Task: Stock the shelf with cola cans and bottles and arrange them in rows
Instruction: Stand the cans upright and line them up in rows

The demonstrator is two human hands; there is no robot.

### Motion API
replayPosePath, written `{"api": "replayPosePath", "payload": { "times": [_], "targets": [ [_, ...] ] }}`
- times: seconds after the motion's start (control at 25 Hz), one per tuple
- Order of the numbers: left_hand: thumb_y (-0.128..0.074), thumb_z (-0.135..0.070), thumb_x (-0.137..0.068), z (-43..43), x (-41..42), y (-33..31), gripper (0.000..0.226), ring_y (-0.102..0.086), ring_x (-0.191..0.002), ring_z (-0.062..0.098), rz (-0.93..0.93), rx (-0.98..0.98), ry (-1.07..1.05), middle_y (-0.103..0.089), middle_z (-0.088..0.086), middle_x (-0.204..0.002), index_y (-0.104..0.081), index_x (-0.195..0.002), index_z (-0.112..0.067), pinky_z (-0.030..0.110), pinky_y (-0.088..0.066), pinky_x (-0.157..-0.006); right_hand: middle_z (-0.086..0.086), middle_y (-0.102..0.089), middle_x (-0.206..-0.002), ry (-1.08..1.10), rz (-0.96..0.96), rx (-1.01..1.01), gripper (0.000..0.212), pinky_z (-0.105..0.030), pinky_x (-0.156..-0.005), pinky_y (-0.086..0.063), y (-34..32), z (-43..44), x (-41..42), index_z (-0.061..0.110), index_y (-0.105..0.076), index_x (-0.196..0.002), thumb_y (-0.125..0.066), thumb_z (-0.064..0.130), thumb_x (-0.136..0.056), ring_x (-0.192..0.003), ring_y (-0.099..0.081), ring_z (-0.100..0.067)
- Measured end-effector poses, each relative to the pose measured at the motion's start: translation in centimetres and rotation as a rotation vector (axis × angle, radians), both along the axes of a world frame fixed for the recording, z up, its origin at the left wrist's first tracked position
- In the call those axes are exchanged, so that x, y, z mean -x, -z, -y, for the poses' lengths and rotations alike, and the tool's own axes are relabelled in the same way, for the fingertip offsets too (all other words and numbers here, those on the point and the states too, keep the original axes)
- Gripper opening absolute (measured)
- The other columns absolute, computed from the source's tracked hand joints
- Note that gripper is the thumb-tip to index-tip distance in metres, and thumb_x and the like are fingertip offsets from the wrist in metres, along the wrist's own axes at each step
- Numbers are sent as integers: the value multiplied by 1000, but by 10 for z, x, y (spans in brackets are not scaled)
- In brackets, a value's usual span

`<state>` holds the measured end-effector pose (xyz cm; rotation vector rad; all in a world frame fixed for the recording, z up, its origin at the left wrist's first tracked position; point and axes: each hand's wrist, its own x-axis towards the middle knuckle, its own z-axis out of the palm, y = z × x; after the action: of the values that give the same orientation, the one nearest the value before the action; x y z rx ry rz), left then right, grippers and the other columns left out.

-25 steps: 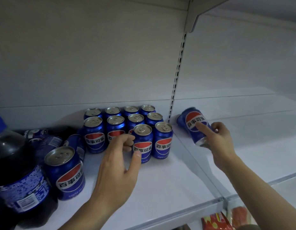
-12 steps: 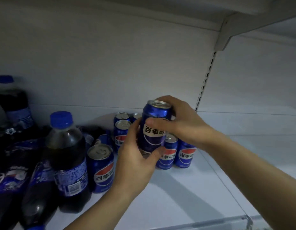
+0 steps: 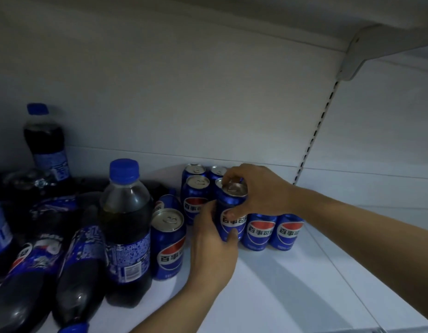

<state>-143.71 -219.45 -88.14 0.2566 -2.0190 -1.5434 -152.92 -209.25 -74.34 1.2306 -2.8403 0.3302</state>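
Can (image 3: 228, 203) in our grip, left hand (image 3: 213, 251) round its side, right hand (image 3: 256, 188) clasping its top, beside rows (image 3: 261, 231) at back of shelf (image 3: 292, 284)

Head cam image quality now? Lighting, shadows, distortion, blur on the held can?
Head view: dim, bluish, lying bottles at left nearly lost in dark; head view: arm shadows cross the white shelf; head view: wide-angle bend curves the slotted upright; head view: held can, gripped by left hand and right hand, slightly soft, label readable.
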Motion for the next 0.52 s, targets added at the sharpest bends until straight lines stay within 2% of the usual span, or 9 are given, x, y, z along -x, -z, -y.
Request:
{"api": "replayPosePath", "payload": {
  "times": [0.12,0.32,0.44,0.52],
  "targets": [
    [-81,-10,-77,1,5,8,71,-61,-119,11,24,15,-1,-63,-11,-127,-48,-135,-35,42,-54,-98,16,-58,-110,14,-39,-24,69,-19,-75,-41,11,0,1,34,-59,-118,-90,54,-60,-95,-55,-8],
    [-84,-11,-77,-3,6,14,70,-60,-119,11,30,110,-68,-62,-10,-127,-50,-136,-28,38,-54,-98,13,-58,-103,28,-97,-73,64,-34,-77,-54,24,-1,-4,37,-57,-107,-86,63,-57,-91,-56,-12],
    [-84,-9,-77,-5,3,13,72,-56,-120,4,28,124,-65,-59,-15,-128,-50,-139,-24,32,-52,-101,12,-57,-114,25,-150,-89,69,-36,-89,-51,24,-5,-9,39,-54,-122,-78,68,-64,-104,-54,-13],
    [-83,-9,-78,-7,-3,9,74,-51,-119,-3,68,138,-35,-53,-22,-126,-47,-141,-22,29,-50,-104,12,-54,-125,-14,-198,-11,70,-34,-96,-44,20,-5,-18,37,-49,-136,-69,69,-77,-115,-50,-11]
  ]
}}
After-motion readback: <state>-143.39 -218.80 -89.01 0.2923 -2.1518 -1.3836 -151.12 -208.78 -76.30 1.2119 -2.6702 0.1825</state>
